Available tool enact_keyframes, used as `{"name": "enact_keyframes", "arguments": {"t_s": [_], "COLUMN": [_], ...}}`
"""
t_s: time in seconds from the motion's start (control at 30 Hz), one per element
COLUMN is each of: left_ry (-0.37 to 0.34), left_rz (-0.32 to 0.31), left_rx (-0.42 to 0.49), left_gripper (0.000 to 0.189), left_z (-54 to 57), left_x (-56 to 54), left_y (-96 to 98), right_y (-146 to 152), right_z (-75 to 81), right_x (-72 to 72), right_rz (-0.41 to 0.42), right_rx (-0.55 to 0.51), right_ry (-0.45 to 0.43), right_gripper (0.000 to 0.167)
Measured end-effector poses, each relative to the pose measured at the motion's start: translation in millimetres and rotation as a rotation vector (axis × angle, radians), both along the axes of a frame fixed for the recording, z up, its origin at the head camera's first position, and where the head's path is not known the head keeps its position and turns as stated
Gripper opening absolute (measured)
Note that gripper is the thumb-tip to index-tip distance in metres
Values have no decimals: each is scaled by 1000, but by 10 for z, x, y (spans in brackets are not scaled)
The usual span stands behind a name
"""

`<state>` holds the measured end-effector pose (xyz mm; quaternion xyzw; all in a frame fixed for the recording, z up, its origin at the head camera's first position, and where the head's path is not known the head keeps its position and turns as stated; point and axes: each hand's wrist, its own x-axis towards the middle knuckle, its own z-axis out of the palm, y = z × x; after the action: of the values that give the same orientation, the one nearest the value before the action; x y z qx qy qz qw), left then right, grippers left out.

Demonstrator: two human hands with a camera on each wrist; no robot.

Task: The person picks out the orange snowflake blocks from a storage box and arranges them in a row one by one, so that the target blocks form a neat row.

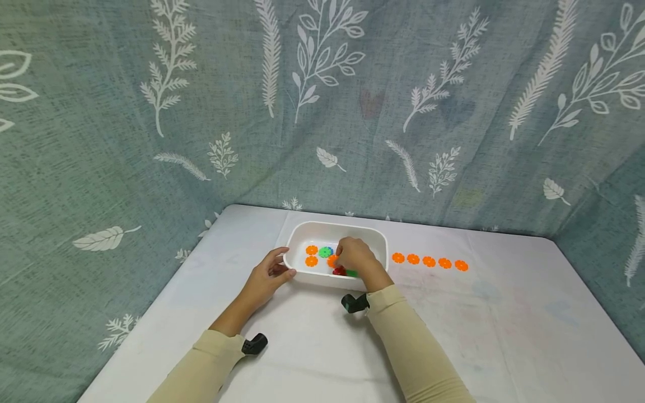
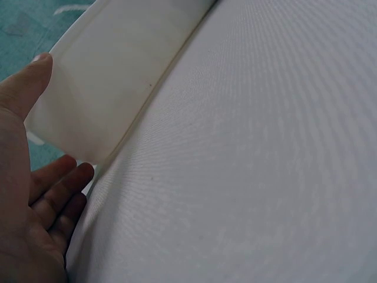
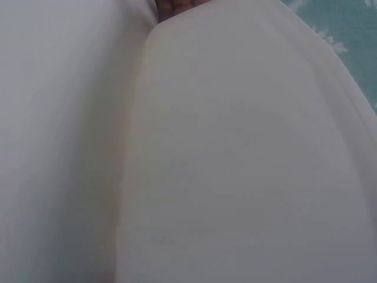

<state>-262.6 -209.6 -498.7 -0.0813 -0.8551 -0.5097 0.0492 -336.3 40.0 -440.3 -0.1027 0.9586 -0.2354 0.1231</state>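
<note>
A white plastic tray (image 1: 322, 276) holds several flat notched discs: orange discs (image 1: 311, 261) at the left, a green disc (image 1: 325, 252) overlapping a blue one, and red pieces (image 1: 339, 271) near the front wall. My left hand (image 1: 265, 278) grips the tray's left end, thumb at the front rim and fingers round the end wall. Inside the tray, my right hand (image 1: 355, 256) reaches down with bent fingers beside an orange disc (image 1: 332, 261). Whether the fingertips pinch that disc is hidden. The right wrist view shows mostly the tray's outer wall (image 3: 235, 147).
Right of the tray, several orange discs (image 1: 429, 261) lie in a spaced row on the white tablecloth (image 1: 504, 324). A patterned green-grey curtain (image 1: 322, 112) hangs behind the table. Dark wrist devices (image 1: 255, 344) sit at both cuffs.
</note>
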Motion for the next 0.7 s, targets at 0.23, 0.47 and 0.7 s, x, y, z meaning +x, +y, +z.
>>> {"name": "enact_keyframes", "arguments": {"t_s": [0.23, 0.47, 0.7], "left_ry": [3, 9, 10], "left_rz": [-11, -3, -3], "left_rx": [13, 1, -3], "left_gripper": [73, 73, 72], "left_z": [1, -24, -5], "left_x": [16, 5, -10], "left_y": [16, -10, -5], "right_y": [70, 144, 257], "right_z": [23, 27, 88], "right_x": [3, -13, -29], "right_rz": [-6, 7, 16], "right_rx": [-33, -95, -181], "right_ry": [-32, -21, -11], "right_gripper": [7, 8, 23]}}
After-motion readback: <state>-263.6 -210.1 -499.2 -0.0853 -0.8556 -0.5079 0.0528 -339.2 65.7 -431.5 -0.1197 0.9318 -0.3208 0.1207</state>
